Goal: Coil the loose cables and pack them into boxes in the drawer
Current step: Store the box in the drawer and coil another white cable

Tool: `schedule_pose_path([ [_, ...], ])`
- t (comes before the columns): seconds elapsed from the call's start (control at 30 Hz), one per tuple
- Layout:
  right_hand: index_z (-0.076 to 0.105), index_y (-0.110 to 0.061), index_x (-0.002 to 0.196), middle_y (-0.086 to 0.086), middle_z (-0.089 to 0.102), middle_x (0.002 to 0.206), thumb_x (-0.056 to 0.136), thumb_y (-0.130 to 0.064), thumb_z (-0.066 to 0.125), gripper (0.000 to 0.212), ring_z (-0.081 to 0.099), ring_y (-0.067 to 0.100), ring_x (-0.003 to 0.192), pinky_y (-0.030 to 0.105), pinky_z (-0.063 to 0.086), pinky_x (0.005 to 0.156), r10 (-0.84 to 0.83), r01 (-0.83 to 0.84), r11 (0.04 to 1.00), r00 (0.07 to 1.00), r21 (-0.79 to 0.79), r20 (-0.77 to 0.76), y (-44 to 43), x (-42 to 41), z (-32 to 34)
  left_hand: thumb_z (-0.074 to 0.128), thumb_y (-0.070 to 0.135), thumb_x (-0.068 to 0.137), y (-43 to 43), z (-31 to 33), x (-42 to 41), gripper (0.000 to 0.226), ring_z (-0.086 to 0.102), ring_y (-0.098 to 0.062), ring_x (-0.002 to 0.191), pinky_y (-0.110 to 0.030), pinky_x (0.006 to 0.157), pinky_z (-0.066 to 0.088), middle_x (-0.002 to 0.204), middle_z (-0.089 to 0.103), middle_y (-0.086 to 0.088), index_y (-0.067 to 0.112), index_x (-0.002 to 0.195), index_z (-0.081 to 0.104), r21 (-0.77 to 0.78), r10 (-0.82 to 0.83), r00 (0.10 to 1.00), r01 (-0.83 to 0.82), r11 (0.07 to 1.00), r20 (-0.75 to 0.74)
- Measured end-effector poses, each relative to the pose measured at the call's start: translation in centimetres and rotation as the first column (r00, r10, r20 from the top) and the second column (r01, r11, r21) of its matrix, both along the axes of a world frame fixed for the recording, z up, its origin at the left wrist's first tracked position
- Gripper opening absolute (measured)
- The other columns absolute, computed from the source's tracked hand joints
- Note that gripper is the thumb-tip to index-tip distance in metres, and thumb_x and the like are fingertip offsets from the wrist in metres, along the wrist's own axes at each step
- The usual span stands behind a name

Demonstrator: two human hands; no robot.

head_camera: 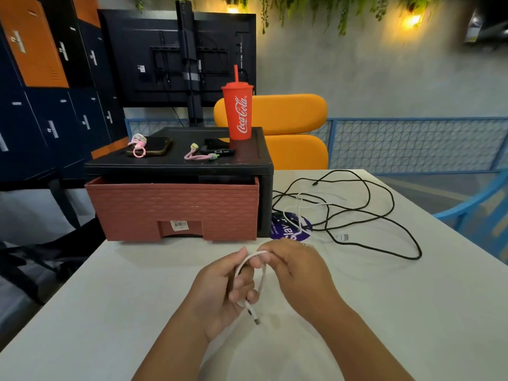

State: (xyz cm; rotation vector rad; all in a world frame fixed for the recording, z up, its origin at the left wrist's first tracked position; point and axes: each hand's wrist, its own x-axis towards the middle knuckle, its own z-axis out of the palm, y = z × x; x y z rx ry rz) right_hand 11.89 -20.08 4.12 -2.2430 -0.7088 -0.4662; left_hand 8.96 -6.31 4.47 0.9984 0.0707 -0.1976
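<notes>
Low over the near middle of the white table [384, 312], my left hand [220, 295] grips a loop of white cable [263, 276], with the plug end hanging below my fingers. My right hand [291, 268] pinches the top of the same loop. Further white cable trails right toward a loose tangle of black cable [365, 215] lying on the table. The brick-patterned red drawer [176, 210] sits slightly pulled out of its black cabinet [178, 163], straight ahead of my hands. Its inside is hidden.
On the cabinet stand a red Coca-Cola cup [238, 111] with a straw, two phones [151, 148] and pink cable ties [196, 155]. A purple round sticker [288, 229] lies under the cables. An orange chair [288, 127] is behind, a blue chair [478, 213] at right.
</notes>
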Motion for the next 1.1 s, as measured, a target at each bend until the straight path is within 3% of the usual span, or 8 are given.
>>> schedule_pose_path([
  [0.17,0.063,-0.028,0.092,-0.004,0.064,0.083,0.089,-0.039,0.046,0.021,0.057,0.011,0.074,0.029,0.047,0.071,0.103,-0.096,0.993,0.99,0.075,-0.094,-0.7,0.1,0.5,0.038,0.02,0.097,0.6,-0.2,0.8,0.036,0.053,-0.013,0.045,-0.025,0.059,0.055,0.056,0.052,-0.008,0.003,0.073,0.059,-0.207,0.133,0.991,-0.124,0.97,0.029],
  [0.4,0.071,-0.022,0.069,-0.012,0.059,0.053,0.084,-0.026,0.064,0.017,0.045,0.003,0.05,0.022,0.039,0.057,0.154,-0.269,0.949,0.85,-0.163,-0.504,-2.3,-0.6,1.7,0.038,0.022,0.098,2.3,-0.5,1.6,0.043,0.07,-0.012,0.068,-0.03,0.078,0.054,0.077,0.07,-0.005,0.008,0.069,0.066,-0.399,0.377,0.926,-0.343,0.851,0.008],
  [0.57,0.069,-0.03,0.061,-0.014,0.05,0.046,0.082,-0.019,0.069,0.024,0.037,0.006,0.051,0.024,0.034,0.06,0.373,-0.425,0.903,0.699,0.065,-0.61,-1.9,-1.9,3.2,0.035,0.013,0.099,1.8,-0.5,1.2,0.026,0.07,-0.014,0.092,-0.027,0.085,0.054,0.098,0.073,-0.005,0.008,0.11,0.058,-0.228,0.418,0.894,-0.378,0.897,0.16],
  [0.7,0.075,-0.01,0.075,-0.014,0.05,0.045,0.083,-0.01,0.066,0.012,0.041,0.003,0.049,0.02,0.036,0.061,0.461,-0.479,0.865,0.646,0.147,-0.608,-1.8,-2.4,3.5,0.035,0.012,0.1,0.2,-0.9,0.7,0.029,0.07,-0.008,0.086,-0.019,0.075,0.05,0.087,0.075,0.004,0.025,0.123,0.048,0.321,0.28,0.894,-0.396,0.861,0.351],
  [0.77,0.075,-0.012,0.076,-0.015,0.053,0.047,0.081,-0.012,0.068,0.009,0.059,0.0,0.058,0.014,0.045,0.065,0.501,-0.483,0.854,0.664,0.193,-0.555,-1.8,-2.5,3.6,0.038,0.012,0.099,-0.5,-1.6,0.5,0.031,0.068,-0.009,0.079,-0.016,0.073,0.049,0.079,0.074,0.003,0.031,0.12,0.049,0.493,0.15,0.907,-0.345,0.798,0.393],
  [0.87,0.072,-0.02,0.06,0.004,0.063,0.058,0.073,-0.029,0.069,0.016,0.065,0.023,0.069,0.038,0.053,0.071,0.519,-0.405,0.85,0.753,0.338,-0.404,-2.0,-2.0,3.5,0.042,0.014,0.098,-1.3,-1.5,0.1,0.028,0.056,-0.019,0.065,-0.024,0.068,0.048,0.068,0.061,-0.012,0.029,0.098,0.066,0.475,0.074,0.939,-0.238,0.848,0.337],
  [0.93,0.068,-0.025,0.053,-0.003,0.063,0.056,0.073,-0.027,0.071,0.021,0.066,0.017,0.067,0.02,0.052,0.069,0.452,-0.278,0.833,0.84,0.478,-0.299,-2.2,-1.4,3.4,0.043,0.028,0.093,-1.5,-1.2,-0.2,0.037,0.041,-0.015,0.049,-0.023,0.063,0.046,0.049,0.044,-0.006,0.025,0.068,0.07,0.449,0.028,0.936,-0.194,0.872,0.35],
  [1.1,0.06,-0.016,0.058,-0.015,0.047,0.044,0.083,-0.018,0.066,0.026,0.043,-0.001,0.047,0.007,0.034,0.049,0.1,0.032,0.862,0.967,0.506,-0.232,-2.0,0.2,2.2,0.05,0.034,0.081,-2.3,-0.2,-1.0,0.035,0.023,-0.009,0.041,-0.021,0.05,0.041,0.044,0.022,0.008,0.01,0.072,0.074,0.267,0.004,0.96,-0.082,0.96,0.28],
])
